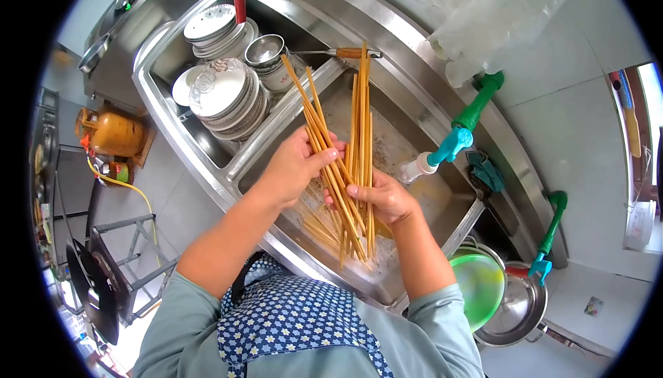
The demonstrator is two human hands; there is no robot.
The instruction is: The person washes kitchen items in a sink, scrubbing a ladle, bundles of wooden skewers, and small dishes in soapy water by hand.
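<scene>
My left hand (293,164) is closed around a bunch of long wooden chopsticks (319,128), which slant across the sink. In my right hand (383,197) is a second bunch of chopsticks (360,115), standing more upright in the view. The two bunches meet and cross near my right thumb. Both hands are over the middle sink basin (414,136). Beneath them, more chopsticks (321,225) lie in cloudy water at the near side of the basin.
Stacked plates (219,88) and metal bowls (264,50) fill the left basin. A utensil with a wooden handle (349,53) lies on the rim. A teal tap (452,144) reaches over the middle basin. At right are a green bowl (476,288) and a metal pot (514,305).
</scene>
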